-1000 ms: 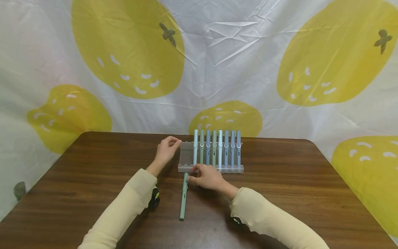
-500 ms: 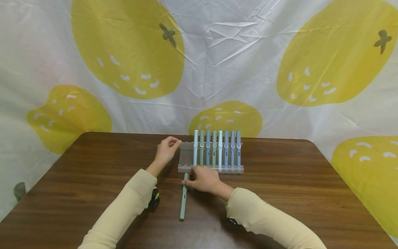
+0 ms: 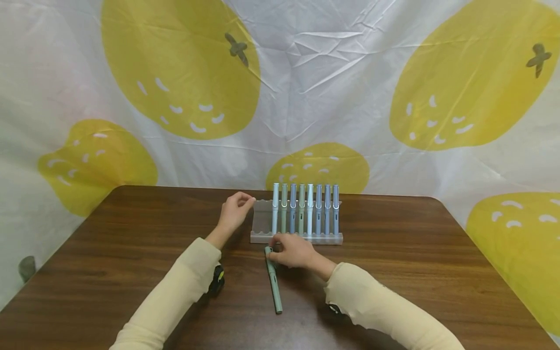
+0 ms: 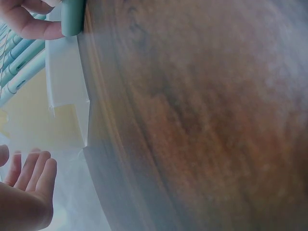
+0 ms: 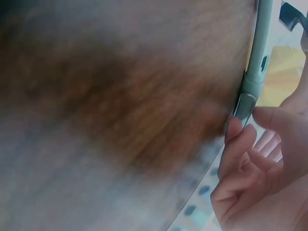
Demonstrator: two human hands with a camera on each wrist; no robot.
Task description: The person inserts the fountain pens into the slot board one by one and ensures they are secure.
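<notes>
A green fountain pen [image 3: 274, 287] lies slantwise in front of a clear pen rack [image 3: 262, 221], its capped end toward the rack. My right hand [image 3: 293, 250] pinches the cap between thumb and fingers; the right wrist view shows the fingertips at the clip of the pen [image 5: 255, 77]. At the rack's upper left corner, my left hand [image 3: 234, 214] holds the edge with its fingertips. In the left wrist view, the left hand [image 4: 31, 192] reaches the rack's side, and the end of the green pen [image 4: 73, 18] shows beside the right hand's fingers.
Several capped pens [image 3: 310, 209] in white, green and blue stand in the rack's right-hand slots. The rack's leftmost slots hold nothing. Under it is a brown wooden table [image 3: 393, 262], and behind hangs a white cloth [image 3: 315, 97] with yellow fruit prints.
My right hand has moved onto the green pen's cap and pinches it. The pen has turned, its near end swinging right and its cap shifting slightly right. My left hand stays at the rack.
</notes>
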